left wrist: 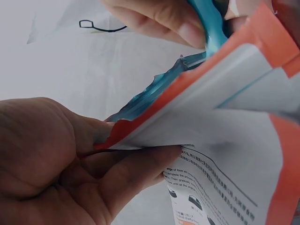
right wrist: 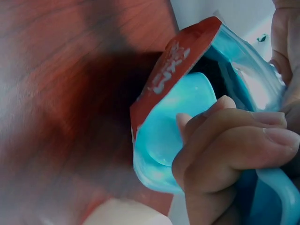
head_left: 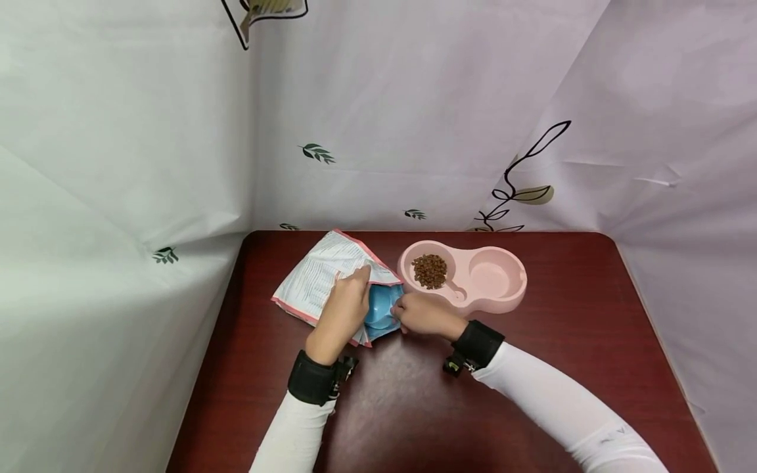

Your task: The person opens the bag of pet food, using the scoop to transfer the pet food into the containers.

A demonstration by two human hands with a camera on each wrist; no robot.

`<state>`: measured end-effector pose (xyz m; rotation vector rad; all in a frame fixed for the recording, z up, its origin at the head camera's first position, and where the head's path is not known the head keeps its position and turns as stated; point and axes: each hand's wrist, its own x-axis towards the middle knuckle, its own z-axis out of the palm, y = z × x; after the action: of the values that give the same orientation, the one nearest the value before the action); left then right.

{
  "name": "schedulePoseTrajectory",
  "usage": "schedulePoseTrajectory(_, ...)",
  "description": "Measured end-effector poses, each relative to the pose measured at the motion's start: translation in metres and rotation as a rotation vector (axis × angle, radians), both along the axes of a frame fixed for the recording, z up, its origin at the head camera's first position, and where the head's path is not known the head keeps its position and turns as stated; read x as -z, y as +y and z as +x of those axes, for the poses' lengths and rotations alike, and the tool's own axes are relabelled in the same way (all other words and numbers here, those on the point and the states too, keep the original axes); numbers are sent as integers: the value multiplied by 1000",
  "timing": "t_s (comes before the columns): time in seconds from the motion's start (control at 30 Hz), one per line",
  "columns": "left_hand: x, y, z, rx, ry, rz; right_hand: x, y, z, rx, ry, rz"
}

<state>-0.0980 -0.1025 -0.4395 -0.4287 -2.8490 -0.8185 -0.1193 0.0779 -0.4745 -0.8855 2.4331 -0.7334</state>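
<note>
A white food bag [head_left: 313, 272] with red edges and a blue lining lies on its side, its mouth facing right. My left hand [head_left: 345, 299] pinches the upper edge of the mouth between thumb and fingers, as the left wrist view shows. At the opening, my right hand [head_left: 422, 314] grips the handle of a light-blue scoop [right wrist: 183, 103]. The scoop's bowl is inside the bag's mouth; no food shows in it. To the right stands a pink double pet bowl [head_left: 467, 289] with brown kibble [head_left: 430, 270] in its left basin. The deeper inside of the bag is hidden.
Everything stands on a dark red wooden table [head_left: 562, 374]. White cloth [head_left: 378, 118] with leaf prints hangs behind the table and at both sides. The pet bowl's near left rim is close behind my right hand.
</note>
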Motion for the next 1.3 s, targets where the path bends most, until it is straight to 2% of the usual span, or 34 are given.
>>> schedulePoseTrajectory(0.03, 0, 0, 0, -1, 2, -5, 2, -2, 0, 8, -41, -27)
schedulePoseTrajectory(0.1, 0, 1, 0, 2, 7, -12, 4, -7, 0, 137, -218, -113)
schedulePoseTrajectory(0.23, 0, 2, -1, 11, 10, -33, 9, -13, 1, 216, -343, -178)
schedulePoseTrajectory(0.47, 0, 2, 0, 20, 38, -25, 19, -26, 3, 281, -366, -228)
schedulePoseTrajectory(0.57, 0, 2, 0, 30, 50, -19, 25, -29, 4, 320, -381, -276)
schedulePoseTrajectory(0.7, 1, 2, 0, 20, 51, -17, 35, -34, 5, 332, -395, -349)
schedulePoseTrajectory(0.93, 1, 1, 1, 35, 51, -11, 49, -42, 8, 405, -472, -507)
schedulePoseTrajectory(1.07, 1, 0, 2, 27, 30, -11, 54, -44, 9, 418, -493, -520)
schedulePoseTrajectory(1.3, 2, -2, 2, 20, 10, -3, 54, -38, 12, 377, -492, -502)
